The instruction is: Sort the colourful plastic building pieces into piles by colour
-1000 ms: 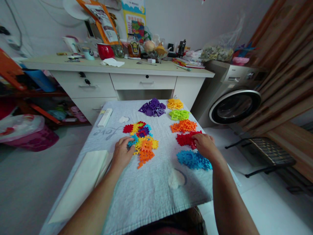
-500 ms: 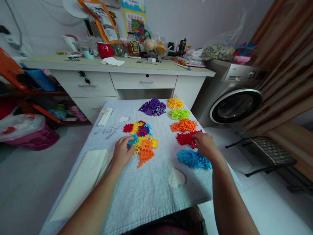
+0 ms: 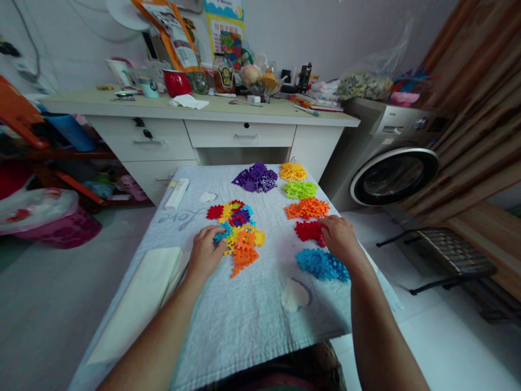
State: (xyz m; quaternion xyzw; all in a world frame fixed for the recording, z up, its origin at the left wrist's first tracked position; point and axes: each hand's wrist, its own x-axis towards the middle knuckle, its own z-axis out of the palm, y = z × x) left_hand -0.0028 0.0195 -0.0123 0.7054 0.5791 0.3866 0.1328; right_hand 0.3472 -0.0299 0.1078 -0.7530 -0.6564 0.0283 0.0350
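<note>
On the right of the worktop (image 3: 248, 320), the right hand (image 3: 338, 234) bends over the red pile (image 3: 308, 231), likely colour-sorted for easy picking; leftward, the left hand (image 3: 207, 248) curls at mixed pieces (image 3: 245, 239), perhaps steadying them. Whether either pinches, I cannot tell.

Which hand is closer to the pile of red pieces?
Right. The right hand is at the right edge of the red pile; the left hand is well to its left, beside the colourful pieces.
</note>
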